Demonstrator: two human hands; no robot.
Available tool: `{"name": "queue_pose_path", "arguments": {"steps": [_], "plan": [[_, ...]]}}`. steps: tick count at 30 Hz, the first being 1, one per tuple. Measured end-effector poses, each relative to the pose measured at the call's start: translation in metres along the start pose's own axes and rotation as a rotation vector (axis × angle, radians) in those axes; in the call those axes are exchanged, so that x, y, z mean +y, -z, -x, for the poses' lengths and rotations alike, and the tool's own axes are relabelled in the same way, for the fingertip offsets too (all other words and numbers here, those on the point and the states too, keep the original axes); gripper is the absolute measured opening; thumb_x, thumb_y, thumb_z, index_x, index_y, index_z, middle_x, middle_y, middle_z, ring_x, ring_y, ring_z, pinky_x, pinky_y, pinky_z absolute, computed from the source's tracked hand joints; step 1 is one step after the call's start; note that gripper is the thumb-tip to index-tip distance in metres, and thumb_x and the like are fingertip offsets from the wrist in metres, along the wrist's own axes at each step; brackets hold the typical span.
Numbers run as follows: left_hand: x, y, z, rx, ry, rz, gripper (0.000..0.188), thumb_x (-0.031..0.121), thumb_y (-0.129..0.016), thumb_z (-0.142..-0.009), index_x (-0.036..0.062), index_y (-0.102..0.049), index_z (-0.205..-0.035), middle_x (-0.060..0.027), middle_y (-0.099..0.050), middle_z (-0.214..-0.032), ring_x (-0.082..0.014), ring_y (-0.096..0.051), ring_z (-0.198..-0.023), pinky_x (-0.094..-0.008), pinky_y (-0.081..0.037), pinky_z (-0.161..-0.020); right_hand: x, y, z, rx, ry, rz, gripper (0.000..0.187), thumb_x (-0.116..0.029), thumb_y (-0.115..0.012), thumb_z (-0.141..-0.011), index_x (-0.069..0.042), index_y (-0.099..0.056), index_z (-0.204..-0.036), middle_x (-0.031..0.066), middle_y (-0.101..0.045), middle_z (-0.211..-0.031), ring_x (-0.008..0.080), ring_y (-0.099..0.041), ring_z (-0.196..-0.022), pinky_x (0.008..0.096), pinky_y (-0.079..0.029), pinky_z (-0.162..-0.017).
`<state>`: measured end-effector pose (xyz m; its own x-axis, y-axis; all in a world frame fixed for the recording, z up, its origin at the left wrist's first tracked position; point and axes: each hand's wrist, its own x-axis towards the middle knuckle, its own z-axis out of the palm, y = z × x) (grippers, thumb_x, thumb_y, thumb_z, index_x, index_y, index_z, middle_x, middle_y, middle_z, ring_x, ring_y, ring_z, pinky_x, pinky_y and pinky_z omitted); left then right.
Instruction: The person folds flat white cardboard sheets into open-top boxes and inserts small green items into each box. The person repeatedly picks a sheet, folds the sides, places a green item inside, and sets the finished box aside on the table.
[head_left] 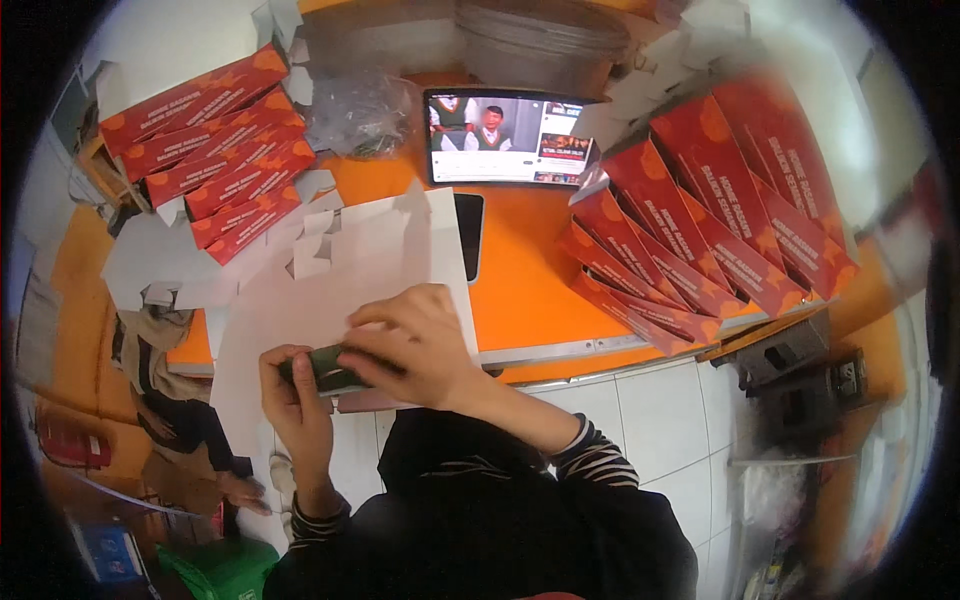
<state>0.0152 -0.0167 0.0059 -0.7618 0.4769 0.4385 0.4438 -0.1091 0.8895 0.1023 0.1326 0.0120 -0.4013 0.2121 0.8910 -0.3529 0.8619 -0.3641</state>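
Above the near edge of the orange table, my left hand (292,395) grips a small, long dark green object (335,369) between thumb and fingers. My right hand (415,345) reaches across from the right, its fingers bent over that object's right end and partly hiding it. What kind of thing it is I cannot make out. Large white card (370,240), pieces of it with cut flaps, lies beyond and under both hands.
Red printed boxes stand in rows at the left (225,140) and right (700,220). A lit tablet (505,140) leans at the back, with a dark phone (470,235) in front. Clear plastic bags (360,115) lie at the back left. A person's hand (243,492) shows lower left.
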Motion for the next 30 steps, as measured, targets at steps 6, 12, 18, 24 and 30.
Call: {"name": "queue_pose_path", "arguments": {"steps": [6,12,18,24,30], "plan": [[0.015,-0.019,0.014,0.052,0.025,0.000,0.008,0.007,-0.048,-0.095,-0.0008,-0.050,-0.097,-0.0045,-0.052,-0.087,-0.0089,-0.051,-0.077,-0.0220,-0.043,-0.072,-0.004,0.012,-0.005,-0.178,-0.096,0.014,0.022,-0.016,-0.074,-0.071,-0.014,-0.066,-0.091,-0.0008,-0.059,-0.090,0.0175,-0.051,-0.077,0.0328,-0.032,-0.069],[0.021,-0.015,0.006,-0.078,-0.175,-0.198,0.011,0.004,-0.051,-0.092,-0.0008,-0.052,-0.102,-0.0076,-0.055,-0.089,-0.0146,-0.056,-0.074,-0.0239,-0.046,-0.067,0.002,0.022,0.004,-0.287,-0.071,-0.083,0.015,-0.017,-0.073,-0.073,-0.010,-0.066,-0.084,0.0013,-0.057,-0.071,0.0174,-0.048,-0.062,0.0299,-0.032,-0.065],[0.013,0.010,0.020,0.673,-0.247,-0.361,0.037,0.017,-0.048,-0.094,0.0006,-0.046,-0.127,-0.0146,-0.049,-0.125,-0.0212,-0.049,-0.108,-0.0336,-0.041,-0.088,0.002,0.022,0.000,-0.045,-0.240,-0.127,0.013,-0.014,-0.072,-0.076,-0.005,-0.065,-0.071,0.0056,-0.055,-0.059,0.0190,-0.044,-0.054,0.0300,-0.032,-0.063],[-0.014,0.002,0.016,0.427,-0.015,-0.327,0.048,0.019,-0.050,-0.091,0.0037,-0.038,-0.134,-0.0193,-0.036,-0.138,-0.0303,-0.030,-0.130,-0.0411,-0.021,-0.108,-0.022,0.032,0.001,-0.053,-0.366,-0.197,0.017,-0.016,-0.065,-0.083,-0.005,-0.064,-0.071,0.0072,-0.057,-0.056,0.0200,-0.045,-0.047,0.0304,-0.028,-0.064],[0.036,-0.003,-0.006,-0.112,-0.241,-0.292,0.040,0.013,-0.056,-0.084,0.0045,-0.046,-0.122,-0.0198,-0.027,-0.138,-0.0327,-0.024,-0.131,-0.0397,-0.021,-0.106,-0.027,0.035,0.005,-0.186,-0.393,-0.262,0.014,-0.013,-0.066,-0.081,-0.003,-0.064,-0.072,0.0065,-0.057,-0.059,0.0194,-0.042,-0.052,0.0297,-0.030,-0.064]]}}
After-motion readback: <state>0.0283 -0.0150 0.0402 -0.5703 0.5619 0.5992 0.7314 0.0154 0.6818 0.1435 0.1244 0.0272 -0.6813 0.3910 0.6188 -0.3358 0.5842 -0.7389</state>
